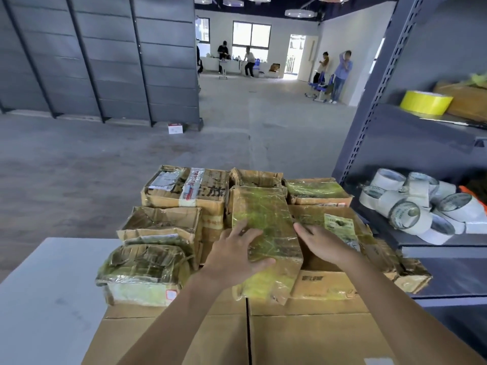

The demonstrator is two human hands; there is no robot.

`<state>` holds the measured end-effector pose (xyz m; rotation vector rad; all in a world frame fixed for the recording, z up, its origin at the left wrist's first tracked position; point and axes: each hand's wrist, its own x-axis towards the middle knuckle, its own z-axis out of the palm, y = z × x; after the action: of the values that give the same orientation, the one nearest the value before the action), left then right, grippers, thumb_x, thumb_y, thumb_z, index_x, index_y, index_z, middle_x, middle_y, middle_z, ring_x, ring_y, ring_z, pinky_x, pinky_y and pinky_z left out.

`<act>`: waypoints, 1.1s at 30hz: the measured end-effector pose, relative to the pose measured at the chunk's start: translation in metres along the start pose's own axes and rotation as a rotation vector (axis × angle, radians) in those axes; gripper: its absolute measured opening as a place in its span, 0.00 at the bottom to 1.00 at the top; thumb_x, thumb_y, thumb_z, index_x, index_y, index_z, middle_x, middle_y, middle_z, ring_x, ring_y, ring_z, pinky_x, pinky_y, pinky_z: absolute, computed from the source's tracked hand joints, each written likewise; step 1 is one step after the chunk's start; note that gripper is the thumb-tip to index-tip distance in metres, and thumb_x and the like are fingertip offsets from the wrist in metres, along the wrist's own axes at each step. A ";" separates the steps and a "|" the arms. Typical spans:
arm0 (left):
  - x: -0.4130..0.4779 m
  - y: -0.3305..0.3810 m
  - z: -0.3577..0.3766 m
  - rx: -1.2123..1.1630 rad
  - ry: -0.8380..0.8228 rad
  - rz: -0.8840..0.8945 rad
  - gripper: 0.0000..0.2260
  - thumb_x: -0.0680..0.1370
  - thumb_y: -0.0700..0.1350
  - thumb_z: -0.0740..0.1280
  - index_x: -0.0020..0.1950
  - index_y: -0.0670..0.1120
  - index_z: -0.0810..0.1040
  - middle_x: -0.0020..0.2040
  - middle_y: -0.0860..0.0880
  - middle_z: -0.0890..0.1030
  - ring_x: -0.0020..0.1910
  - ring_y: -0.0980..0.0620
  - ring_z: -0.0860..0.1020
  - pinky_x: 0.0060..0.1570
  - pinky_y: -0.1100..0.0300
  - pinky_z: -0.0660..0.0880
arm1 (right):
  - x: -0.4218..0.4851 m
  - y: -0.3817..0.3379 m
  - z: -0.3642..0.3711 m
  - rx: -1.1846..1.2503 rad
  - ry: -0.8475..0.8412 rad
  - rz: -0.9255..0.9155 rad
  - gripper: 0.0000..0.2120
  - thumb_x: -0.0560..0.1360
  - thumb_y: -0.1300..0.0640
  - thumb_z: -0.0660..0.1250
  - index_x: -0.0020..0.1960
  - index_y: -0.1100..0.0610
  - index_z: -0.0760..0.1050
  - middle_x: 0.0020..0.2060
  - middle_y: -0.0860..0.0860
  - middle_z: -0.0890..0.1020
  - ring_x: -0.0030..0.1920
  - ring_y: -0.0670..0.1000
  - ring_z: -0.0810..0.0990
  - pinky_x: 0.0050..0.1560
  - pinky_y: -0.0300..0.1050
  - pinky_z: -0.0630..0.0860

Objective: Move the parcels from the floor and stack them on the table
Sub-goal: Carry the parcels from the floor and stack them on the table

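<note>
- Daylight comes from the windows at the far end. They and the doorway beside them are blown out white.
- Round ceiling lamps glow against a dark ceiling.
- Near me the light is soft and even. My left hand and right hand cast only faint shadows.
- The glossy wrap on the parcel under them shows a yellow-green sheen.
- The wide lens slants the shelf post on my right and stretches my forearms at the bottom edge.
- The far people look soft and lack detail.
</note>
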<state>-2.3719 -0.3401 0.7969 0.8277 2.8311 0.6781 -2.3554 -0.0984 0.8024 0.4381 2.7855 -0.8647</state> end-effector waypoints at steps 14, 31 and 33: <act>-0.056 -0.020 0.027 -0.162 0.360 0.073 0.27 0.77 0.46 0.63 0.74 0.49 0.58 0.73 0.48 0.60 0.72 0.48 0.61 0.69 0.54 0.66 | -0.040 -0.090 0.030 -0.424 0.465 -0.205 0.16 0.79 0.49 0.58 0.66 0.50 0.72 0.64 0.49 0.75 0.67 0.53 0.69 0.62 0.52 0.70; -0.181 -0.057 0.016 -0.159 0.371 -0.029 0.12 0.76 0.42 0.62 0.59 0.47 0.75 0.64 0.48 0.69 0.63 0.48 0.69 0.57 0.61 0.67 | -0.142 -0.145 0.125 -0.191 0.451 -0.481 0.12 0.78 0.57 0.62 0.60 0.54 0.78 0.55 0.50 0.80 0.58 0.52 0.75 0.57 0.48 0.73; -0.211 -0.064 0.017 -0.162 0.403 -0.116 0.12 0.76 0.41 0.63 0.59 0.46 0.76 0.64 0.48 0.70 0.65 0.49 0.69 0.59 0.60 0.67 | -0.156 -0.147 0.147 -0.072 0.390 -0.521 0.11 0.78 0.57 0.62 0.59 0.52 0.78 0.53 0.49 0.80 0.52 0.50 0.77 0.50 0.45 0.75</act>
<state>-2.2210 -0.4947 0.7493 0.5464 3.0799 1.1527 -2.2443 -0.3330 0.8011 -0.1688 3.3534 -0.8381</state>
